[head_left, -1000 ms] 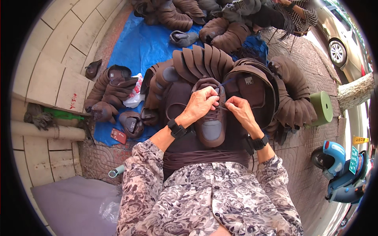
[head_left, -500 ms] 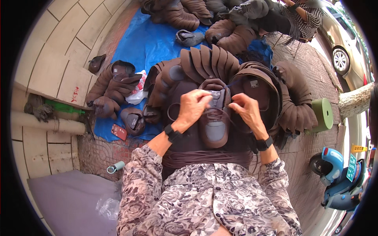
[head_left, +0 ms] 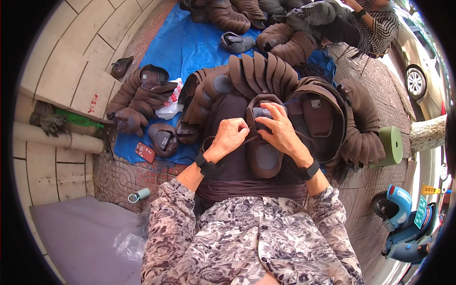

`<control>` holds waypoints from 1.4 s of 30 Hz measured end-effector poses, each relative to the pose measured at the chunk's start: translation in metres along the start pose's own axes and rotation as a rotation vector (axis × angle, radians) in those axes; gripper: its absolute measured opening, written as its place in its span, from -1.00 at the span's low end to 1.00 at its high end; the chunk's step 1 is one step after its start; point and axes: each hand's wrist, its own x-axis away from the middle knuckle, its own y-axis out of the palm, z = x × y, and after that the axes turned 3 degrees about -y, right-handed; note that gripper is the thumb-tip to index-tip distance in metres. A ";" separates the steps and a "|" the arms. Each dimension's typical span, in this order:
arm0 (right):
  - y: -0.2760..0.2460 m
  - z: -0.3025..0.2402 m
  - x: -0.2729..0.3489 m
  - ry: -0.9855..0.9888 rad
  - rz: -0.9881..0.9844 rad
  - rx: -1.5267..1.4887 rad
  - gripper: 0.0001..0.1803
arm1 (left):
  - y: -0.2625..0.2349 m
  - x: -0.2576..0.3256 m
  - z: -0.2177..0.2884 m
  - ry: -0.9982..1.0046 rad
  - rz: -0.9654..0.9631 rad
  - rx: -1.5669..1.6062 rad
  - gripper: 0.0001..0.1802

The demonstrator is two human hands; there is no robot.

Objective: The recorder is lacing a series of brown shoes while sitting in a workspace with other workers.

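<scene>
A brown shoe lies sole-away on my lap, toe toward me. My left hand pinches a dark lace at the shoe's left side, fingers closed on it. My right hand presses on the shoe's upper near the grey tongue and grips the lace there. Both wrists wear black bands. Rows of brown shoe uppers fan out just beyond the shoe.
A blue tarp carries more brown shoes and a white plastic bag. Another person sits at the far right. A green roll, a blue scooter, a car, a small bottle.
Both hands have shifted slightly along the shoe's lacing, the left one pulling the lace out to the left. The view has tilted a little.
</scene>
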 end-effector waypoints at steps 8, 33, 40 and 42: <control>0.010 0.002 -0.004 -0.067 0.024 0.004 -0.67 | 0.014 -0.005 -0.011 0.212 0.166 -0.181 -0.90; -0.062 0.033 0.005 0.079 0.025 -0.047 -0.62 | 0.029 -0.041 0.027 0.687 -0.096 -0.012 -0.85; -0.066 0.057 0.002 -0.025 -0.256 -0.108 -0.50 | 0.047 -0.039 0.031 0.572 0.016 -0.113 -0.89; -0.061 0.064 0.007 -0.022 -0.237 -0.132 -0.50 | 0.051 -0.040 0.033 0.514 0.012 -0.188 -0.87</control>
